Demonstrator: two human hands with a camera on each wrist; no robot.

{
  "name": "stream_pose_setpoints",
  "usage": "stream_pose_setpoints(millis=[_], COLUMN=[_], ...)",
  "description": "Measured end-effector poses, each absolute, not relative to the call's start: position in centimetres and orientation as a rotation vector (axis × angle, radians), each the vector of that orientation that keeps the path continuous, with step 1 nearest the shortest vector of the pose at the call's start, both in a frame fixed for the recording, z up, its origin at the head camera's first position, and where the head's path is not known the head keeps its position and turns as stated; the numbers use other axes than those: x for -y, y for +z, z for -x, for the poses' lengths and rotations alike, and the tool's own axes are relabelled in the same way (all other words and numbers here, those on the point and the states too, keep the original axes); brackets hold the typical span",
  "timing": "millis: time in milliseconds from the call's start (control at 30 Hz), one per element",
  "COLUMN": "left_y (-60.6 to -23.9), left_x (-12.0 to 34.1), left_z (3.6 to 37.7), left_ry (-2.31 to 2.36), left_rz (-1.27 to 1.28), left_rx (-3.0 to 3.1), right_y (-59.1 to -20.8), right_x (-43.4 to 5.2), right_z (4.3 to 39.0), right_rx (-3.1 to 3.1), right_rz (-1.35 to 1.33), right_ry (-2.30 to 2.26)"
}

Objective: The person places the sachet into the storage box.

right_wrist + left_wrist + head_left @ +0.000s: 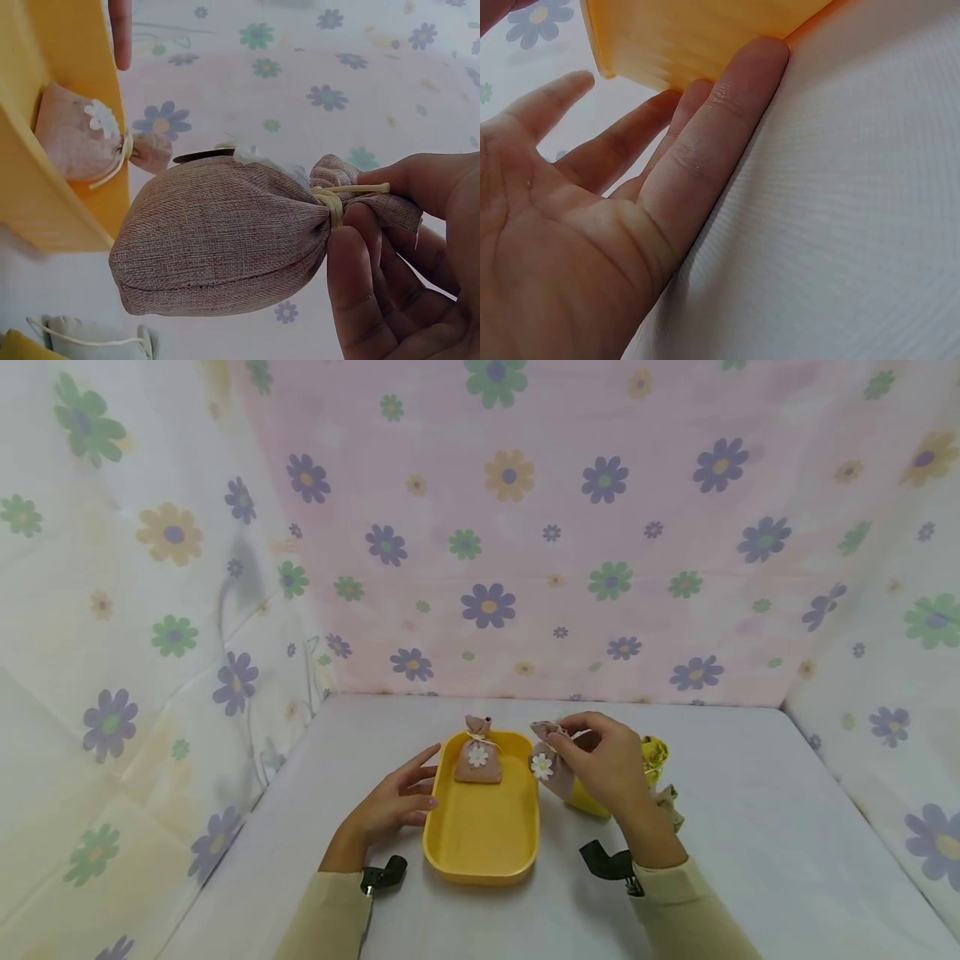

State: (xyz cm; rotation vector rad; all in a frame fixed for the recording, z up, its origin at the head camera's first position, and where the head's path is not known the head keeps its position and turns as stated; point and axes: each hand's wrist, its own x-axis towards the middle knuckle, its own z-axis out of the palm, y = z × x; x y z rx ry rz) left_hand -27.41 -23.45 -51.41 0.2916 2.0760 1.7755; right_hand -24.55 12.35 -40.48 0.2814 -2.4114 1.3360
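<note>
My right hand point(611, 768) pinches the gathered neck of a dusky pink drawstring pouch point(555, 766) and holds it just right of the yellow tray point(483, 839). In the right wrist view the full body of this pouch point(217, 236) hangs sideways from the fingertips, its cord tied round the neck; its white flower is partly hidden. A similar pink pouch point(478, 768) with a white flower lies at the far end of the tray. My left hand point(390, 806), fingers extended, rests against the tray's left side; the little finger point(705, 154) lies along the table.
Right of the tray, partly behind my right hand and forearm, lie a yellow pouch point(587, 800), a patterned yellow bundle point(655, 756) and a beige-green cloth piece point(670, 807). A pale pouch with a cord point(90, 337) shows low in the right wrist view. Flowered cloth walls point(487, 560) surround the table.
</note>
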Motion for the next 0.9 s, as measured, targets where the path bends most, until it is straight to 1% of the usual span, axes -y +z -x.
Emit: stream_pose_setpoints(millis=[400,900], left_y=[-51.3,-51.3], left_x=[23.5,23.6], left_z=[27.3,27.3], left_ry=[1.792,1.79], left_rz=[-0.303,-0.324], left_rx=[-2.049,-2.048], right_y=[-39.9,-41.3], right_x=[-10.8,-8.9], right_z=[25.3,26.8], right_rx=[2.388,2.351], right_rz=[-0.257,-0.273], right_ry=[1.553,1.596])
